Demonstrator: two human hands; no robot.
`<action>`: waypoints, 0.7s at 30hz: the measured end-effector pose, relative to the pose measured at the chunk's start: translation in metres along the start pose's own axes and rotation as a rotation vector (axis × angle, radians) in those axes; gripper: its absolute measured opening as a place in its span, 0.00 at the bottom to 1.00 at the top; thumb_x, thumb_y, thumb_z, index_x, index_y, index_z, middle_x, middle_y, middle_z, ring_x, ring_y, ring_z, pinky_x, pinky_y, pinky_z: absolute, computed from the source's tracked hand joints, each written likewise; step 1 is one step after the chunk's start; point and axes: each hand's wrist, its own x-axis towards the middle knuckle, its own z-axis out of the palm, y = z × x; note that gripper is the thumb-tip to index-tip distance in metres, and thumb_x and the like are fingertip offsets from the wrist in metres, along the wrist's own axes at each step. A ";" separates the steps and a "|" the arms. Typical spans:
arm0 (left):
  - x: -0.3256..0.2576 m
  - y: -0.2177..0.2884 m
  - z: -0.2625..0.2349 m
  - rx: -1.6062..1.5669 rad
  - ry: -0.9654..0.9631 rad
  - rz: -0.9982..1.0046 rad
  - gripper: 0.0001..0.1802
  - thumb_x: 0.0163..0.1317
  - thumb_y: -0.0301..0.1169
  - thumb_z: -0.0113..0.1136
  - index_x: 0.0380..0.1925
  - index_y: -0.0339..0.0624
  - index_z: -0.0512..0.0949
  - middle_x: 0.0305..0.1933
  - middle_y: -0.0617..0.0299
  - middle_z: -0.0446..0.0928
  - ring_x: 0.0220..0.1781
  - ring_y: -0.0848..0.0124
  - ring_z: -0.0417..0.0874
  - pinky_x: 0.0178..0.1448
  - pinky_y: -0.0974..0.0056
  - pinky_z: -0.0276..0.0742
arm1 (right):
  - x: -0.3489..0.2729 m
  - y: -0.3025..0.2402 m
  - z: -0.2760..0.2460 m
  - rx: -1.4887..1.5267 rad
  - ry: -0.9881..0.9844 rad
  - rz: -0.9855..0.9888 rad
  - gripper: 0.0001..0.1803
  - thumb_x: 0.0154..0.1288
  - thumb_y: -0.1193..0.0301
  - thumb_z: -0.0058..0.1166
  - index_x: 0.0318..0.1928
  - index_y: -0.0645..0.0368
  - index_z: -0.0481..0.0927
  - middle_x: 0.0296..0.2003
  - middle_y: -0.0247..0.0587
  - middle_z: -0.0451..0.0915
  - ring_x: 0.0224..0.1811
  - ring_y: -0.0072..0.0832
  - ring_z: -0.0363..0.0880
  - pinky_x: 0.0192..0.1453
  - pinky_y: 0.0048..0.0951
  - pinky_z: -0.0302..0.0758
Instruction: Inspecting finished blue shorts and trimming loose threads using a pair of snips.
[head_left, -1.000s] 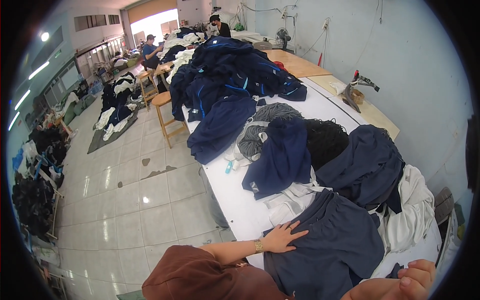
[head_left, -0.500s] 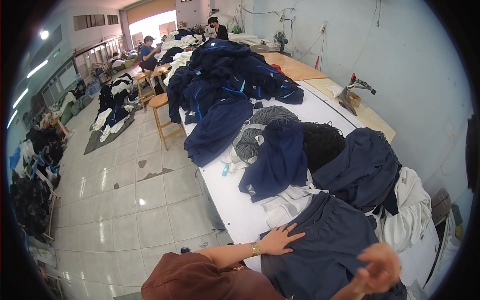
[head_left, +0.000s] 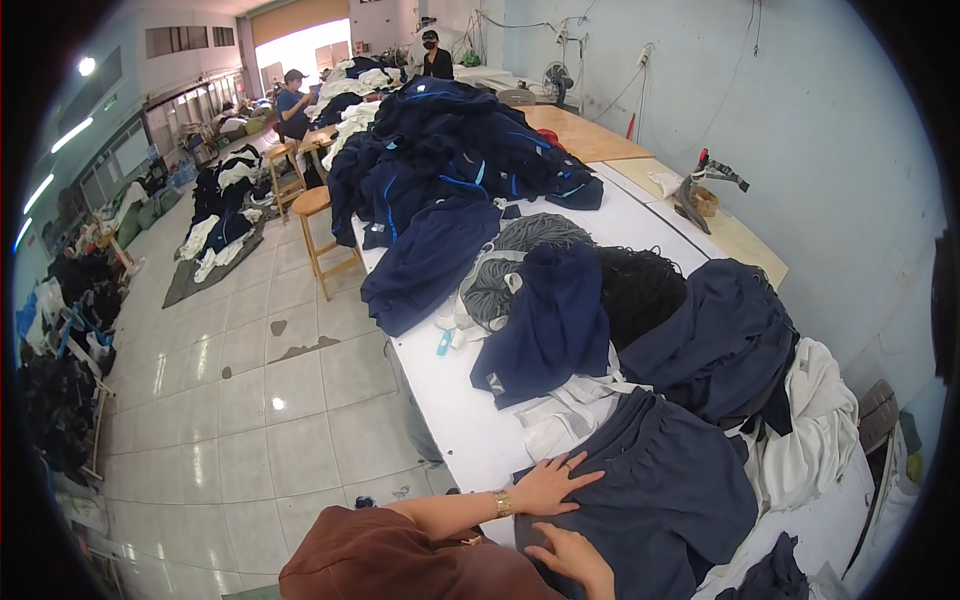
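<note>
Pressing flat on a dark blue garment (head_left: 660, 480), the left hand (head_left: 550, 485) lies palm down with its fingers spread toward the right, a gold bracelet (head_left: 502, 503) on its wrist. The right hand (head_left: 572, 555) rests on the same garment just below the left one, fingers open and loosely laid on the cloth, holding nothing. The garment is spread over the near end of a long white desk (head_left: 450, 400), directly under both hands and reaching away to their right.

Just beyond the left hand lies crumpled white cloth (head_left: 565, 415), and further out a blue garment (head_left: 545, 325) is draped over a grey knitted heap (head_left: 520, 260). To the right of the hands sits another dark blue heap (head_left: 720, 340) with a white garment (head_left: 815, 420) hanging beside it. Far ahead, a large pile of navy clothes (head_left: 450, 160) covers the desk. Off to the left of that pile stands a wooden stool (head_left: 325, 225) on the tiled floor (head_left: 250, 400).
</note>
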 end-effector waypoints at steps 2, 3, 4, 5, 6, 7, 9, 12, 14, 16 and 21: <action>0.002 0.000 -0.001 0.013 -0.018 -0.002 0.43 0.60 0.50 0.57 0.72 0.70 0.45 0.74 0.43 0.47 0.67 0.41 0.61 0.62 0.47 0.65 | 0.000 0.007 0.005 -0.036 0.093 0.083 0.30 0.62 0.53 0.55 0.58 0.59 0.71 0.40 0.54 0.81 0.43 0.50 0.80 0.45 0.44 0.76; 0.002 0.000 -0.003 0.010 -0.020 -0.002 0.43 0.60 0.50 0.57 0.72 0.70 0.45 0.74 0.43 0.47 0.67 0.41 0.61 0.62 0.47 0.65 | 0.000 0.008 0.004 -0.034 0.091 0.086 0.30 0.62 0.53 0.55 0.58 0.59 0.71 0.40 0.54 0.81 0.43 0.50 0.80 0.45 0.44 0.76; 0.002 0.001 -0.005 0.016 -0.030 -0.010 0.44 0.60 0.49 0.58 0.72 0.69 0.45 0.74 0.42 0.48 0.68 0.42 0.61 0.63 0.47 0.65 | 0.000 0.011 0.003 0.003 0.132 0.112 0.30 0.62 0.53 0.55 0.58 0.59 0.71 0.40 0.54 0.81 0.44 0.50 0.80 0.46 0.44 0.76; 0.002 0.001 -0.006 0.023 -0.040 -0.018 0.45 0.59 0.49 0.59 0.72 0.68 0.45 0.74 0.42 0.48 0.68 0.44 0.61 0.63 0.47 0.65 | -0.001 0.012 0.001 0.041 0.173 0.137 0.30 0.62 0.53 0.55 0.58 0.59 0.71 0.40 0.54 0.81 0.44 0.50 0.80 0.46 0.44 0.76; 0.002 0.002 -0.007 0.022 -0.043 -0.017 0.45 0.59 0.49 0.59 0.72 0.68 0.45 0.74 0.42 0.48 0.68 0.44 0.61 0.63 0.47 0.65 | -0.002 0.007 -0.002 0.058 0.201 0.166 0.29 0.62 0.54 0.55 0.57 0.60 0.72 0.40 0.54 0.82 0.43 0.49 0.81 0.46 0.43 0.76; 0.002 0.002 -0.008 0.025 -0.045 -0.018 0.45 0.59 0.49 0.59 0.72 0.68 0.45 0.74 0.42 0.48 0.68 0.44 0.61 0.63 0.46 0.65 | -0.004 0.007 -0.003 0.061 0.201 0.167 0.29 0.62 0.54 0.55 0.57 0.60 0.72 0.40 0.54 0.82 0.43 0.49 0.81 0.46 0.43 0.76; 0.002 0.002 -0.008 0.031 -0.048 -0.017 0.45 0.59 0.49 0.59 0.72 0.68 0.45 0.74 0.42 0.48 0.68 0.44 0.61 0.63 0.46 0.65 | -0.005 0.008 -0.005 0.109 0.253 0.195 0.29 0.61 0.54 0.55 0.57 0.60 0.72 0.39 0.54 0.82 0.43 0.49 0.81 0.46 0.42 0.76; 0.001 0.000 -0.002 0.006 -0.032 -0.002 0.44 0.60 0.50 0.57 0.72 0.70 0.46 0.74 0.43 0.47 0.68 0.41 0.61 0.62 0.47 0.64 | -0.007 0.015 -0.001 0.065 0.259 0.208 0.29 0.62 0.54 0.55 0.57 0.60 0.72 0.39 0.54 0.82 0.43 0.49 0.81 0.45 0.42 0.77; 0.001 0.001 -0.003 0.004 -0.037 -0.009 0.44 0.60 0.50 0.57 0.72 0.70 0.45 0.74 0.43 0.46 0.68 0.40 0.61 0.62 0.47 0.64 | -0.006 0.016 0.001 0.046 0.248 0.218 0.29 0.62 0.54 0.55 0.57 0.61 0.72 0.40 0.54 0.82 0.44 0.49 0.81 0.46 0.42 0.77; 0.001 0.000 -0.001 0.007 -0.024 -0.008 0.45 0.59 0.50 0.58 0.72 0.70 0.45 0.74 0.43 0.46 0.67 0.41 0.62 0.62 0.46 0.65 | -0.007 0.018 0.003 0.023 0.225 0.229 0.30 0.62 0.54 0.55 0.57 0.61 0.72 0.40 0.54 0.82 0.44 0.49 0.81 0.47 0.42 0.76; 0.001 0.000 -0.002 0.004 -0.019 -0.010 0.45 0.58 0.50 0.59 0.72 0.69 0.46 0.74 0.42 0.47 0.67 0.42 0.63 0.62 0.45 0.65 | -0.003 0.017 0.008 0.008 0.287 0.159 0.29 0.59 0.56 0.58 0.56 0.63 0.73 0.33 0.51 0.83 0.39 0.48 0.82 0.44 0.39 0.77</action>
